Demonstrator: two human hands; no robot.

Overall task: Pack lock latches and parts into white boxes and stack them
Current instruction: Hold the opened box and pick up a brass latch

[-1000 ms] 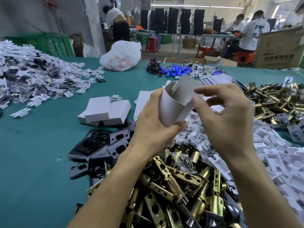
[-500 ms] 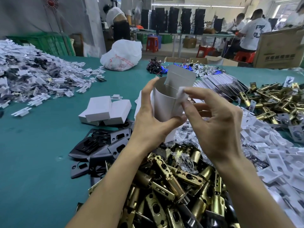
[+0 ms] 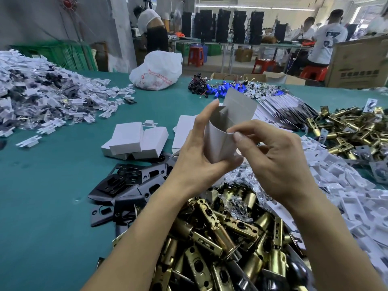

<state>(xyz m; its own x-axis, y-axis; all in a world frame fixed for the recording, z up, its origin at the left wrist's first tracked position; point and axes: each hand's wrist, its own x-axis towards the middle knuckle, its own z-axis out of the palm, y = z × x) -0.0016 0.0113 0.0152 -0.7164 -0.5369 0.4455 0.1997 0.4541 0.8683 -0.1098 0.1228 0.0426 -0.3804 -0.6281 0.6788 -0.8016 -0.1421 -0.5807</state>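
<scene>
Head view: left hand (image 3: 196, 162) grips an unfilled white box (image 3: 223, 141), right hand (image 3: 275, 162) pinching its flap; perhaps three finished boxes (image 3: 134, 141) at ten o'clock; latches (image 3: 220, 238) remain heaped.

My view: box (image 3: 220, 143) bottom hidden in left hand (image 3: 195, 162), latch pile (image 3: 210, 238) cut off at bottom edge, bag (image 3: 156, 70) print unreadable.

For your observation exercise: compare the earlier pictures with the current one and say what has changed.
The right hand moved from above the open white cardboard box down to its near edge, pinching a flap. The left hand kept gripping the box, which rose slightly. The closed white boxes and brass latches stayed put.
</scene>
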